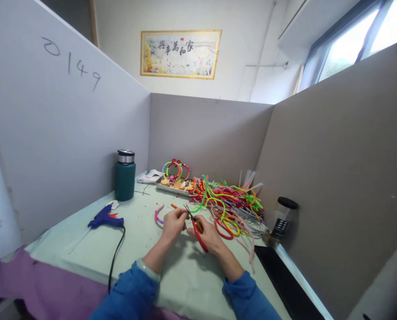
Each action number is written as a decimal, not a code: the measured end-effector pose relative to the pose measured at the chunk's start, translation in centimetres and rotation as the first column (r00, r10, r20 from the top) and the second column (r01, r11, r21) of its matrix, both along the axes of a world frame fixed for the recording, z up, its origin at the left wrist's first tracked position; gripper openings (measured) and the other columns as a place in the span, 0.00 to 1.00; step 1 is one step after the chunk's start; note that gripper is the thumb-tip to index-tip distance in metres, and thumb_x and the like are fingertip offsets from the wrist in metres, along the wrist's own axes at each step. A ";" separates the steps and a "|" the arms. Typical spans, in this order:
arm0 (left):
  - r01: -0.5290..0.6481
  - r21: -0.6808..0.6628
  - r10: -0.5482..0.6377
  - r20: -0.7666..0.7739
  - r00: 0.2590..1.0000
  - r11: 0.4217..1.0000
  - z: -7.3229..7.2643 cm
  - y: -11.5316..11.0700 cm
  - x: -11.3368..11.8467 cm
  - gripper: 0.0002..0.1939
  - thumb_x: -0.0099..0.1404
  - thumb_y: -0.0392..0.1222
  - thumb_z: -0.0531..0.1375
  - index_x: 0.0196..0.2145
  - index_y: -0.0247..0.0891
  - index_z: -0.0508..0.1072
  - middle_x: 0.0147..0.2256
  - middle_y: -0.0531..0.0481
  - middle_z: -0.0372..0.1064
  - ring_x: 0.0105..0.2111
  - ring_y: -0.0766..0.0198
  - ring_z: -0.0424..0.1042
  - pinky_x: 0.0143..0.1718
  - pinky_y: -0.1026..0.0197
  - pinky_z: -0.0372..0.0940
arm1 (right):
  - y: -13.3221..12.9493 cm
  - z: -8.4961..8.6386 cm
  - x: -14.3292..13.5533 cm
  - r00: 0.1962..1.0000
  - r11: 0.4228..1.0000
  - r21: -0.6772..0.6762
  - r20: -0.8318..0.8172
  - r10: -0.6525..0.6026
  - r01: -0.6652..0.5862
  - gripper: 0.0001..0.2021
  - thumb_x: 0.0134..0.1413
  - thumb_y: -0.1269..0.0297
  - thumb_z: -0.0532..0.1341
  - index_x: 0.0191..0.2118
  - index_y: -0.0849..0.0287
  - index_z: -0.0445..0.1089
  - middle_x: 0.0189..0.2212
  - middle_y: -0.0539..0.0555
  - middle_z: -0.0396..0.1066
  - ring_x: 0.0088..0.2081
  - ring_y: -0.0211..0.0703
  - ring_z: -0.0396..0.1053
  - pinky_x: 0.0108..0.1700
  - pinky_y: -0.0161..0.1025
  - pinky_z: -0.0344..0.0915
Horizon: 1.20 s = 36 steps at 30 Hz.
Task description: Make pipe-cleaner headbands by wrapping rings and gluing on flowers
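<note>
My right hand (209,232) is wrapped round red-handled pliers (201,242), with their slim dark jaws pointing up and left. The jaw tips reach the fingers of my left hand (174,223), which is closed in a pinch. What those fingers grip is too small to make out. A short orange piece (174,206) shows just beyond the left fingertips. To the left of that hand lies a curved pink and purple fuzzy strip (157,217). A green pipe cleaner (198,207) runs just past the tool's tips.
A large heap of coloured pipe cleaners (228,195) fills the back right, with red-handled scissors (224,230) at its front. Behind are a tray (171,190) and colourful rings (174,171). A blue glue gun (105,218), green bottle (125,178) and black-lidded jar (283,218) stand around.
</note>
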<state>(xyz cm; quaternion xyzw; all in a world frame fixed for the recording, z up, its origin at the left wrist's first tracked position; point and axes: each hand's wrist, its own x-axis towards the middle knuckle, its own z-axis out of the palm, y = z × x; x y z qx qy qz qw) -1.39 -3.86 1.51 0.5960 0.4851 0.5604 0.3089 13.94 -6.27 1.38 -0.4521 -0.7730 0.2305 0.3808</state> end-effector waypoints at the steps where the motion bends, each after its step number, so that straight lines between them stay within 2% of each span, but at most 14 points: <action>1: -0.011 0.008 0.012 -0.034 0.999 1.000 0.2 -0.2 0.0 0.11 0.55 0.44 0.55 0.25 0.36 0.74 0.16 0.54 0.67 0.15 0.67 0.67 0.20 0.66 0.60 | 0.0 0.0 0.0 1.000 1.000 0.008 -0.004 0.000 0.000 0.19 0.50 0.50 0.60 0.44 0.57 0.65 0.24 0.46 0.61 0.26 0.38 0.58 0.29 0.33 0.54; 4: -0.028 0.013 0.029 -0.087 0.996 1.000 0.7 -0.6 0.1 0.11 0.55 0.43 0.55 0.25 0.36 0.75 0.17 0.53 0.68 0.16 0.66 0.68 0.22 0.66 0.60 | 0.0 -0.1 0.0 1.000 1.000 0.030 -0.020 -0.009 0.010 0.18 0.50 0.50 0.60 0.42 0.57 0.66 0.23 0.46 0.60 0.25 0.37 0.57 0.27 0.33 0.53; 11: -0.024 0.004 0.024 -0.068 0.997 1.000 1.3 -1.1 0.2 0.10 0.54 0.42 0.56 0.22 0.37 0.74 0.15 0.54 0.66 0.15 0.66 0.66 0.21 0.65 0.58 | 0.2 -0.7 0.1 0.998 1.000 0.001 -0.066 -0.023 0.024 0.18 0.51 0.49 0.59 0.41 0.57 0.69 0.20 0.46 0.60 0.24 0.36 0.57 0.26 0.32 0.52; 21: -0.053 0.100 0.071 -0.187 0.980 0.994 0.5 -0.4 0.1 0.11 0.56 0.41 0.55 0.22 0.38 0.74 0.17 0.53 0.68 0.17 0.67 0.67 0.24 0.66 0.59 | 0.3 -1.1 -0.1 0.997 0.998 0.038 -0.059 -0.051 0.053 0.17 0.52 0.49 0.58 0.39 0.57 0.71 0.20 0.48 0.64 0.23 0.37 0.59 0.25 0.32 0.52; 28: -0.026 0.075 0.037 -0.148 0.988 0.997 0.2 -0.3 0.1 0.10 0.56 0.42 0.56 0.25 0.38 0.75 0.21 0.52 0.72 0.16 0.67 0.67 0.23 0.66 0.60 | 0.6 -1.6 -0.4 0.994 0.994 0.064 -0.068 -0.088 0.092 0.18 0.54 0.47 0.56 0.36 0.57 0.72 0.20 0.50 0.67 0.22 0.39 0.61 0.26 0.33 0.54; 30: -0.019 0.057 0.025 -0.109 0.994 0.998 0.1 -0.1 0.1 0.09 0.56 0.43 0.57 0.25 0.38 0.75 0.22 0.51 0.72 0.16 0.68 0.67 0.22 0.66 0.60 | 0.8 -1.5 -0.2 0.990 0.987 0.081 -0.010 -0.141 0.141 0.18 0.54 0.47 0.56 0.36 0.56 0.73 0.21 0.51 0.69 0.23 0.40 0.64 0.26 0.34 0.55; 32: -0.027 0.020 0.027 -0.032 0.999 0.999 -0.1 0.2 0.1 0.09 0.55 0.44 0.58 0.25 0.37 0.75 0.22 0.51 0.72 0.15 0.68 0.67 0.20 0.67 0.59 | 1.0 -1.1 0.3 0.959 0.962 0.116 0.115 -0.259 0.246 0.17 0.53 0.47 0.57 0.38 0.55 0.73 0.24 0.53 0.71 0.26 0.44 0.67 0.28 0.35 0.56; 34: -0.008 -0.031 0.010 0.085 0.996 0.999 -0.4 0.7 0.0 0.10 0.54 0.45 0.59 0.26 0.36 0.75 0.22 0.51 0.72 0.14 0.69 0.66 0.18 0.67 0.58 | 1.1 -0.7 1.3 0.868 0.908 0.179 0.271 -0.416 0.380 0.16 0.53 0.50 0.57 0.42 0.54 0.72 0.27 0.56 0.73 0.30 0.48 0.70 0.30 0.38 0.57; 36: 0.059 -0.077 -0.041 0.220 0.975 0.995 -0.6 1.1 0.0 0.11 0.53 0.46 0.60 0.27 0.34 0.74 0.23 0.50 0.73 0.14 0.70 0.65 0.16 0.67 0.58 | 1.2 -0.3 2.5 0.730 0.835 0.226 0.407 -0.549 0.501 0.16 0.55 0.56 0.56 0.47 0.54 0.69 0.31 0.59 0.74 0.33 0.51 0.71 0.32 0.40 0.58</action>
